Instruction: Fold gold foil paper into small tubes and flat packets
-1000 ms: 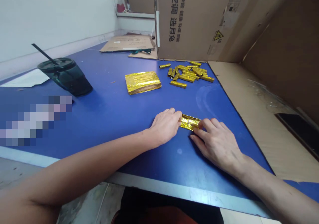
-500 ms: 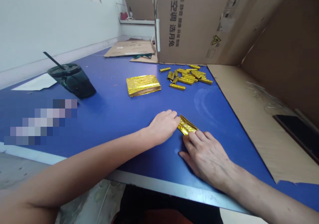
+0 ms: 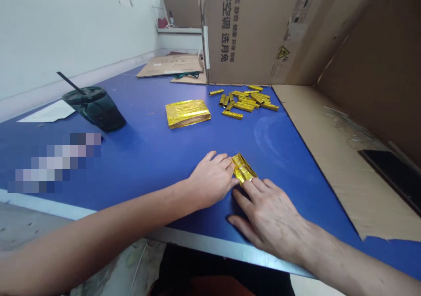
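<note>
In the head view, cannot see the near end of the gold foil piece [image 3: 243,169], on the blue table [image 3: 151,164] between left hand [image 3: 213,182] and right hand [image 3: 272,210], under the latter's fingertips. Cannot read a pixelated patch [image 3: 55,162] at left. Beyond, see a gold stack [image 3: 188,113], gold rolls [image 3: 244,106], a cup [image 3: 101,109], a cardboard panel [image 3: 259,28]. Find right thumb spread from bent fingers, left hand curled at the foil's edge; cannot tell if pinching.

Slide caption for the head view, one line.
Left hand and right hand touch a gold foil piece on a blue table.
</note>
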Demonstrator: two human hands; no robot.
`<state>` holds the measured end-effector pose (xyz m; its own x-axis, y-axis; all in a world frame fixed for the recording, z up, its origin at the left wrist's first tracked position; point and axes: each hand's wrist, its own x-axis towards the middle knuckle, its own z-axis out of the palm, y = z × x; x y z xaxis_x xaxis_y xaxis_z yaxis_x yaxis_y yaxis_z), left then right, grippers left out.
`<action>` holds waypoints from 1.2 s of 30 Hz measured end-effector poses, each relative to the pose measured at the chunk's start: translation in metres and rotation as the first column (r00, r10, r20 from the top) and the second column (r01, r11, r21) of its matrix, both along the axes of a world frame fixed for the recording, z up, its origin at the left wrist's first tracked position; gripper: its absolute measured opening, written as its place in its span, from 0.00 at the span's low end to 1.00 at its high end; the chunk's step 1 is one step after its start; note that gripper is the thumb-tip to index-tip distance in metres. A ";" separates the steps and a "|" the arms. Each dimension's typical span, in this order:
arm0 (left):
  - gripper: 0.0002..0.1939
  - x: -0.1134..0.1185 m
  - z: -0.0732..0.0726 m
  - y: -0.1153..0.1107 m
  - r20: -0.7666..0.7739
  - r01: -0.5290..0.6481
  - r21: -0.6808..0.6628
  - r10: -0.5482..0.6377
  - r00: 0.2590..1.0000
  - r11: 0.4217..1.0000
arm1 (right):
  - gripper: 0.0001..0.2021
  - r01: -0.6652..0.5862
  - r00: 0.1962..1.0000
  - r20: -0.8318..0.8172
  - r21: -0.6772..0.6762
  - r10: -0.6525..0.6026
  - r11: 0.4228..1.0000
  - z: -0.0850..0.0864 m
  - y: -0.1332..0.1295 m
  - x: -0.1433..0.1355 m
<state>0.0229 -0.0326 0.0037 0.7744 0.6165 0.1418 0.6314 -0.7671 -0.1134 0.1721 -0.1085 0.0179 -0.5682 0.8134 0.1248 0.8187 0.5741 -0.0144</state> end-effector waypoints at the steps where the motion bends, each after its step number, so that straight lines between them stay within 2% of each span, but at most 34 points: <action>1: 0.21 0.001 0.000 0.000 0.006 -0.008 -0.002 0.008 1.000 1.000 | 0.17 -0.003 1.000 0.000 -0.014 0.003 1.000 0.000 0.000 0.000; 10: 0.21 0.010 -0.005 -0.009 0.015 -0.125 0.049 0.125 0.992 0.991 | 0.17 -0.029 1.000 -0.006 -0.014 0.029 0.999 0.004 -0.001 0.001; 18: 0.21 0.015 -0.003 -0.009 0.038 -0.148 0.015 0.148 0.988 0.989 | 0.18 -0.065 0.998 0.012 -0.006 0.066 0.998 0.005 0.000 0.003; 25: 0.20 0.012 0.001 0.000 0.058 -0.177 -0.115 0.184 0.981 0.977 | 0.21 -0.102 0.995 -0.020 -0.044 0.101 0.994 0.007 -0.005 0.000; 29: 0.22 0.002 0.001 0.003 0.045 -0.189 -0.190 0.201 0.979 0.963 | 0.20 -0.125 0.988 -0.110 -0.120 0.112 0.985 0.011 -0.001 0.002; 31: 0.23 -0.002 0.000 0.004 0.047 -0.198 -0.221 0.213 0.976 0.955 | 0.16 -0.129 0.972 -0.217 -0.173 0.090 0.976 0.015 0.008 0.010; 32: 0.23 -0.003 0.000 0.004 0.052 -0.203 -0.239 0.221 0.974 0.950 | 0.14 -0.103 0.955 -0.291 -0.158 0.053 0.982 0.017 0.015 0.015; 34: 0.25 -0.005 -0.001 0.005 0.058 -0.201 -0.283 0.226 0.973 0.938 | 0.14 0.009 0.915 -0.399 -0.124 -0.058 0.992 0.021 0.032 0.026; 36: 0.27 -0.005 0.000 0.007 0.057 -0.186 -0.326 0.216 0.975 0.927 | 0.12 0.117 0.898 -0.409 -0.132 -0.162 0.984 0.024 0.050 0.035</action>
<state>0.0177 -0.0255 0.0037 0.6225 0.7823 -0.0228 0.7724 -0.6095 0.1790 0.2075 -0.0581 0.0416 -0.3619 0.9013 0.2381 0.7962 0.4317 -0.4238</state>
